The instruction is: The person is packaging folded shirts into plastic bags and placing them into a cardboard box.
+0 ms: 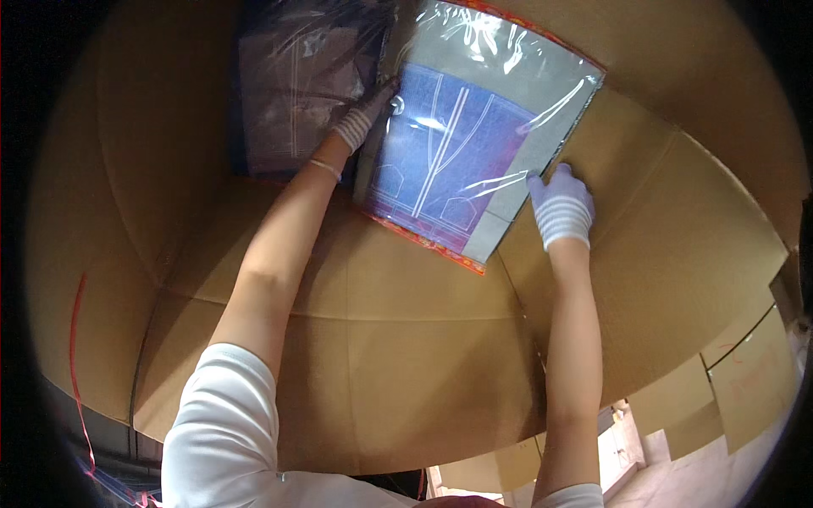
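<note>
A flat clear-plastic pack [457, 144] with a blue denim-like panel, white stitch lines and red-orange edging lies tilted inside a large cardboard box [406, 356]. Whether the denim is cloth or a print, I cannot tell. My left hand [366, 114], in a glove with a striped cuff, closes on the pack's left edge; some of its fingers are hidden in shadow. At the right edge, my right hand [563, 203], in a pale lavender glove with a striped cuff, holds the pack with its thumb at the rim. Another plastic-wrapped pack [292, 93] sits in shadow to the left.
The box's tall walls surround both arms, with the near wall's rim below my forearms. Outside it at the lower right are other cardboard boxes [749, 381] and a pale floor [686, 478]. A red strap [76, 356] hangs over the left side.
</note>
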Demonstrator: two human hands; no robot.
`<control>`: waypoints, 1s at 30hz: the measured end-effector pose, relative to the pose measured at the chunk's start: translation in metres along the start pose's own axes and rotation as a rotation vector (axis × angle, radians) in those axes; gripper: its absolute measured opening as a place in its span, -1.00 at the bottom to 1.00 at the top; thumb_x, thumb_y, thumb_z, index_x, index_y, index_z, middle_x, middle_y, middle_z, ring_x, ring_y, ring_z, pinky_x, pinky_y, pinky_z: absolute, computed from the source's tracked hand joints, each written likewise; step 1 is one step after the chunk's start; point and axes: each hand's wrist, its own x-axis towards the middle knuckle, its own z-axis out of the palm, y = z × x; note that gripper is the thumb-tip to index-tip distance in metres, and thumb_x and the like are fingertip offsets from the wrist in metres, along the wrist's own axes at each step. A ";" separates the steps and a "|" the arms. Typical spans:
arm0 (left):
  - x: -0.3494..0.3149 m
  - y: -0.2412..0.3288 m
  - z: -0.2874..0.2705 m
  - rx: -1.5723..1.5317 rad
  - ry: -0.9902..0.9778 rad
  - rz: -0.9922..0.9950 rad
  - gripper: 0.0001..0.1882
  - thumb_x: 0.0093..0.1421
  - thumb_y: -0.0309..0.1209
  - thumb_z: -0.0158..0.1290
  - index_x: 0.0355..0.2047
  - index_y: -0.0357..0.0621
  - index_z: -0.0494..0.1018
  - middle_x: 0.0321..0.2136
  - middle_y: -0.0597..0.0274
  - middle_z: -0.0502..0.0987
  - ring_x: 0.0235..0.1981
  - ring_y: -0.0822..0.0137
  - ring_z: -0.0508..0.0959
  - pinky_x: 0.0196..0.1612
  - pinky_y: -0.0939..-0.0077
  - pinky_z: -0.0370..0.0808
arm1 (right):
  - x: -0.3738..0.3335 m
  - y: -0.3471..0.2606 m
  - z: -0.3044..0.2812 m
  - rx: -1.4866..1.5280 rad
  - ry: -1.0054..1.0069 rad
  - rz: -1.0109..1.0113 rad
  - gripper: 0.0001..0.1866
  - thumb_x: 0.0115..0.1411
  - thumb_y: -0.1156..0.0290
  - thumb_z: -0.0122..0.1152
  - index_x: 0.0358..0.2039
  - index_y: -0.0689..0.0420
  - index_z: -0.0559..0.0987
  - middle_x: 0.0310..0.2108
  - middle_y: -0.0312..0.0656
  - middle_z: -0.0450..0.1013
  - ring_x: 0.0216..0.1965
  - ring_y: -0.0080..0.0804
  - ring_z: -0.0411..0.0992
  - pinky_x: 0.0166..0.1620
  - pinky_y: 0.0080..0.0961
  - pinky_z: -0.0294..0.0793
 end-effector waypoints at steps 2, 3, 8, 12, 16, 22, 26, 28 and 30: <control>-0.034 0.037 0.095 0.279 0.259 0.070 -0.25 0.01 0.24 -0.11 -0.10 -0.23 0.39 -0.21 0.14 0.42 -0.22 0.31 0.36 -0.08 0.47 0.27 | -0.002 0.046 -0.015 0.016 0.271 -0.088 -0.44 0.01 0.17 0.17 -0.04 0.21 0.30 -0.09 0.05 0.35 -0.09 0.01 0.35 -0.01 -0.27 0.34; -0.050 0.068 0.109 0.053 0.054 -0.096 -0.20 0.01 0.25 -0.13 -0.05 -0.27 0.35 -0.15 0.09 0.41 -0.13 0.27 0.36 0.00 0.45 0.23 | -0.008 0.052 -0.023 0.096 0.511 -0.288 -0.39 -0.03 0.22 0.20 0.01 0.20 0.26 -0.02 0.06 0.29 -0.06 -0.03 0.33 0.01 -0.25 0.32; -0.046 0.051 0.080 0.008 -0.010 -0.151 -0.14 0.01 0.26 -0.12 0.02 -0.32 0.27 -0.01 0.01 0.33 0.05 0.18 0.26 0.10 0.45 0.16 | 0.059 -0.020 -0.023 0.024 0.574 -0.233 -0.16 -0.11 0.31 0.28 0.15 0.11 0.04 0.16 0.04 -0.02 0.13 0.03 0.07 0.10 -0.25 0.23; -0.041 0.046 0.087 0.184 0.076 -0.007 -0.16 -0.02 0.17 0.01 0.05 -0.31 0.23 0.02 -0.07 0.30 0.08 0.11 0.26 0.10 0.44 0.16 | 0.105 -0.022 0.003 0.035 0.586 -0.155 -0.10 -0.13 0.28 0.31 0.17 0.08 -0.01 0.16 0.03 -0.05 0.13 0.04 0.05 0.10 -0.20 0.22; -0.043 0.044 0.086 0.040 0.033 -0.155 -0.25 0.02 0.08 0.03 0.03 -0.28 0.25 -0.04 -0.02 0.36 0.01 0.15 0.33 0.07 0.43 0.21 | 0.088 -0.016 0.006 -0.014 0.444 -0.187 -0.33 0.01 0.32 0.15 0.13 0.08 0.12 0.11 0.00 0.10 0.07 -0.01 0.19 -0.04 -0.23 0.38; -0.074 0.071 0.079 -0.108 -0.048 -0.215 -0.29 0.08 0.00 -0.02 0.06 -0.33 0.21 -0.02 0.11 0.34 0.01 0.35 0.31 0.06 0.56 0.21 | -0.009 0.003 0.106 -0.432 -0.405 -0.283 -0.65 0.00 0.29 0.14 -0.18 0.12 0.52 -0.08 -0.05 0.39 -0.05 -0.20 0.39 -0.08 -0.34 0.42; -0.080 0.070 0.080 0.138 -0.141 -0.237 -0.15 0.11 0.13 -0.14 0.14 -0.38 0.03 0.13 -0.06 0.15 0.13 0.21 0.21 0.15 0.50 0.12 | 0.024 0.029 0.173 -0.255 -0.201 -0.070 -0.41 -0.14 0.16 0.33 -0.10 0.15 0.40 -0.13 -0.10 0.43 -0.10 -0.23 0.42 -0.09 -0.39 0.44; -0.077 0.053 0.095 0.585 0.126 -0.114 -0.16 0.12 0.10 -0.15 0.16 -0.35 -0.03 0.12 -0.20 0.14 0.15 0.05 0.19 0.17 0.38 0.10 | 0.037 0.030 0.177 -0.219 -0.237 -0.053 -0.59 0.00 0.24 0.15 -0.13 0.11 0.45 -0.11 -0.13 0.43 -0.09 -0.31 0.42 -0.14 -0.39 0.45; -0.078 0.068 0.116 0.664 0.092 -0.232 -0.20 0.13 0.05 -0.14 0.17 -0.30 -0.07 0.07 -0.29 0.17 0.10 -0.10 0.21 0.14 0.28 0.15 | 0.038 0.035 0.174 -0.196 -0.274 -0.005 -0.71 0.13 0.31 -0.03 -0.15 0.07 0.50 -0.08 -0.16 0.42 -0.08 -0.38 0.42 -0.20 -0.39 0.46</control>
